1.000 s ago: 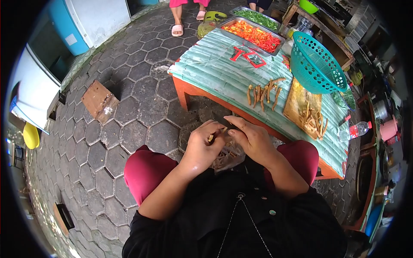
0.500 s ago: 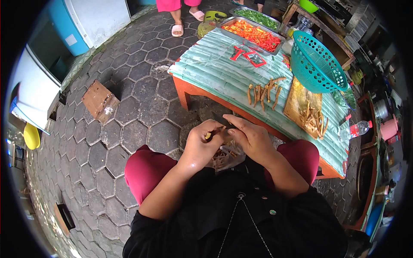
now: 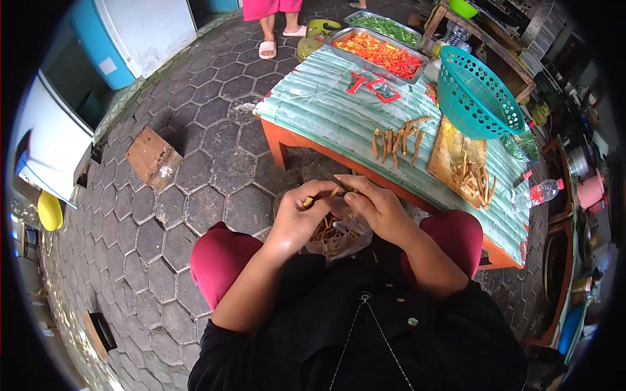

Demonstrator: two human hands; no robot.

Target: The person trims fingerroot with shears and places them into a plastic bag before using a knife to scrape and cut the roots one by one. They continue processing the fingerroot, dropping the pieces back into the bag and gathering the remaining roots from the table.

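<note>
My left hand (image 3: 297, 218) is closed around a slim, finger-shaped root (image 3: 308, 202), its pale yellow end showing beside the thumb. Facing it, my right hand (image 3: 381, 212) has thumb and fingers pinched close to the root's other end. A small dark thing shows at that pinch, too small to name. Below both hands, between my knees, an open clear plastic bag (image 3: 349, 246) holds brown peelings (image 3: 336, 228). More finger-shaped roots (image 3: 398, 142) lie in a row on the table, and peeled-looking ones (image 3: 475, 182) are piled at the cutting board's near end.
The low table (image 3: 313, 98) has a striped green cover and carries the wooden cutting board (image 3: 450, 146), a teal colander (image 3: 479, 98), trays of chopped red peppers (image 3: 381, 55) and greens (image 3: 388, 29), and a plastic bottle (image 3: 544, 193). Another person's feet (image 3: 267, 49) stand beyond.
My hands have tilted slightly, uncovering more of the bag and peelings below. The small dark thing at my right fingers now shows more clearly. The person beyond has shifted a little.
</note>
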